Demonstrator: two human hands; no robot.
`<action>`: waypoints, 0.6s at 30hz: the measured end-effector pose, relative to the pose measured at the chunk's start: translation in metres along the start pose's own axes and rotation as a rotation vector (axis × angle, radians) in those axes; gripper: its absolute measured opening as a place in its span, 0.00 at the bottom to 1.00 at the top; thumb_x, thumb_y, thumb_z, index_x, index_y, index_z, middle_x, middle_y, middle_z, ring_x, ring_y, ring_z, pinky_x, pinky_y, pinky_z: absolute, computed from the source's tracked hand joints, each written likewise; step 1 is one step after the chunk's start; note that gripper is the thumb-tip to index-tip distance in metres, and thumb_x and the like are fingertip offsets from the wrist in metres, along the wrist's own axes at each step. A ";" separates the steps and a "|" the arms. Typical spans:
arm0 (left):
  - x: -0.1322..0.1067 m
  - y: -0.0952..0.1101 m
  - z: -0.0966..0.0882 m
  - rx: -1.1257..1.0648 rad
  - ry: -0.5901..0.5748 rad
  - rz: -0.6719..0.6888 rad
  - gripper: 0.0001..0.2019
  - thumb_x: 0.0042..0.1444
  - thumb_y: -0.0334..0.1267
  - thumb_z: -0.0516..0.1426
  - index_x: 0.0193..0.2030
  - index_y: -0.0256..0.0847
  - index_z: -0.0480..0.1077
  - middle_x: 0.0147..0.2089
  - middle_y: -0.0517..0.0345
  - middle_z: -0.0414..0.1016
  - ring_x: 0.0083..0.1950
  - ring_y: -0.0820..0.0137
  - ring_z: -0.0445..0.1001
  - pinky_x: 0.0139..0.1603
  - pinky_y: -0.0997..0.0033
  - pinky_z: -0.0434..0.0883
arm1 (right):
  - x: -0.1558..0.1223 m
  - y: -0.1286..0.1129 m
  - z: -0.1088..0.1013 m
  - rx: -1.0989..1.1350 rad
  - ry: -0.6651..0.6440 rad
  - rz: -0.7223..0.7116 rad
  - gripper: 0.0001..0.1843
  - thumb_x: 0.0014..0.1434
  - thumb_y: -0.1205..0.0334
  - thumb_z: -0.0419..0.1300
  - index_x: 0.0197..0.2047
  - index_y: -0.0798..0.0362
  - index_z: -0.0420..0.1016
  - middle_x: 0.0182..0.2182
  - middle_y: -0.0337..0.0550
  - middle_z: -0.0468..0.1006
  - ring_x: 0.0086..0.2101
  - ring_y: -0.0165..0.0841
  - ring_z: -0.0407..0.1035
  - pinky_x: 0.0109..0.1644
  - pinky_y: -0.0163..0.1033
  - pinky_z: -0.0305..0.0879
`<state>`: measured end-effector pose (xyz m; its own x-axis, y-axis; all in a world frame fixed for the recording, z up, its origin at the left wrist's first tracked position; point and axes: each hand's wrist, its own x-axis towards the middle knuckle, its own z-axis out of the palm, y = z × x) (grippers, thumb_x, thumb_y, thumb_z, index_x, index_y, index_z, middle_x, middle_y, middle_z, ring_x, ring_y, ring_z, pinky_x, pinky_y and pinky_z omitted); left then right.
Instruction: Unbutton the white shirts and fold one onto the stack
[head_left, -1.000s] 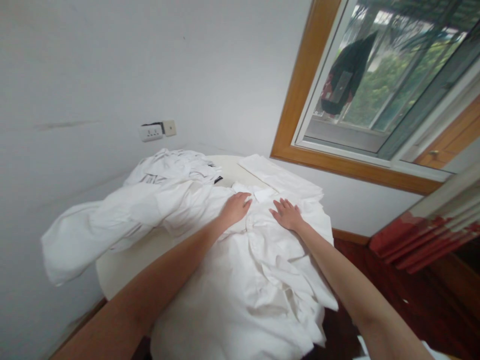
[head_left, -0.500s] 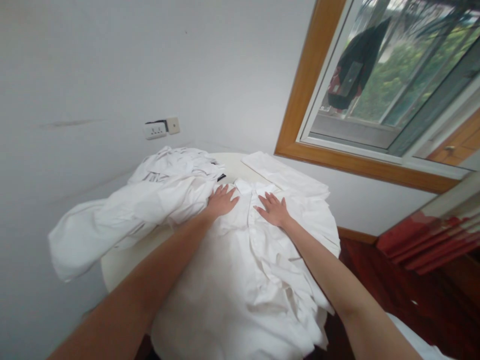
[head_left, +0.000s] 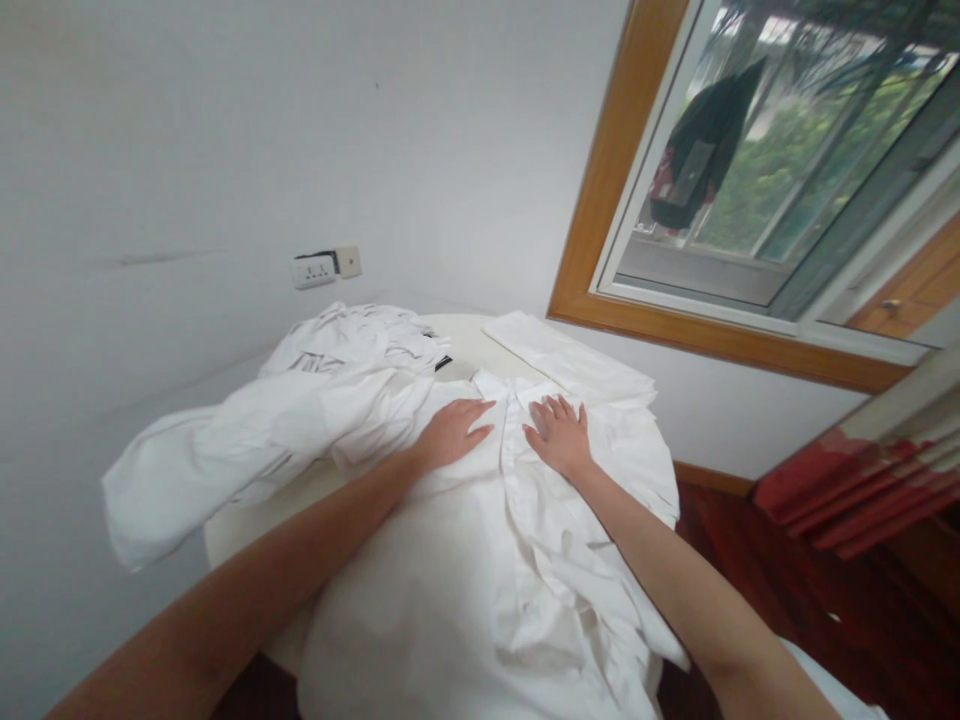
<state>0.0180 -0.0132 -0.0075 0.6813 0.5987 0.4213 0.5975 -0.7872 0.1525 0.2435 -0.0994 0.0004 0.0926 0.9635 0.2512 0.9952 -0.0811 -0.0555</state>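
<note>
A white shirt (head_left: 427, 560) lies spread over a round pale table (head_left: 240, 520), its collar toward the wall and its lower part hanging over the near edge. My left hand (head_left: 454, 433) rests flat on the shirt's upper left front, fingers stretched toward the button strip. On the other side of that strip, my right hand (head_left: 559, 432) lies on the cloth just below the collar, fingers spread. Neither hand grips anything. Creases run through the shirt's lower right side. One white sleeve (head_left: 187, 470) stretches out past the table's left edge.
A heap of white cloth (head_left: 360, 335) is at the table's back left, beside a small black item (head_left: 443, 363). Folded white cloth (head_left: 574, 355) lies at the back right. Behind stands a wall with a socket (head_left: 313, 271); a wood-framed window (head_left: 720, 335) and red-and-white curtain (head_left: 847, 490) are right.
My left hand has slid right and a little nearer across the shirt, its fingers now pointing toward the button strip. My right hand has shifted slightly nearer. The view has tilted slightly.
</note>
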 end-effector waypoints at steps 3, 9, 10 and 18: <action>-0.011 0.010 0.004 0.038 -0.077 -0.047 0.26 0.60 0.55 0.49 0.62 0.48 0.64 0.66 0.48 0.60 0.66 0.54 0.58 0.66 0.46 0.53 | -0.005 0.003 -0.003 0.053 -0.132 0.069 0.39 0.61 0.33 0.36 0.68 0.46 0.51 0.68 0.46 0.48 0.67 0.45 0.37 0.65 0.62 0.31; -0.020 0.020 -0.001 0.068 -0.131 -0.067 0.26 0.62 0.54 0.46 0.65 0.50 0.59 0.69 0.48 0.54 0.69 0.54 0.53 0.66 0.42 0.48 | -0.010 0.017 -0.010 0.076 -0.279 -0.050 0.44 0.57 0.28 0.34 0.70 0.44 0.43 0.70 0.43 0.38 0.67 0.42 0.30 0.66 0.60 0.28; -0.021 0.020 -0.002 0.068 -0.137 -0.067 0.26 0.62 0.54 0.46 0.65 0.50 0.59 0.69 0.48 0.54 0.69 0.54 0.52 0.66 0.42 0.48 | -0.010 0.019 -0.011 0.073 -0.280 -0.065 0.44 0.57 0.28 0.34 0.70 0.44 0.43 0.69 0.43 0.38 0.67 0.42 0.30 0.66 0.59 0.28; -0.030 0.014 -0.002 0.075 -0.121 0.000 0.25 0.63 0.53 0.44 0.65 0.50 0.59 0.69 0.50 0.54 0.69 0.57 0.54 0.66 0.46 0.50 | -0.018 0.035 -0.011 0.051 -0.240 -0.174 0.39 0.62 0.34 0.36 0.69 0.44 0.46 0.69 0.42 0.42 0.67 0.40 0.35 0.67 0.54 0.33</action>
<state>0.0053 -0.0423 -0.0157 0.7245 0.6157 0.3099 0.6245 -0.7766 0.0831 0.2768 -0.1220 0.0048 -0.0963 0.9950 0.0258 0.9918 0.0981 -0.0820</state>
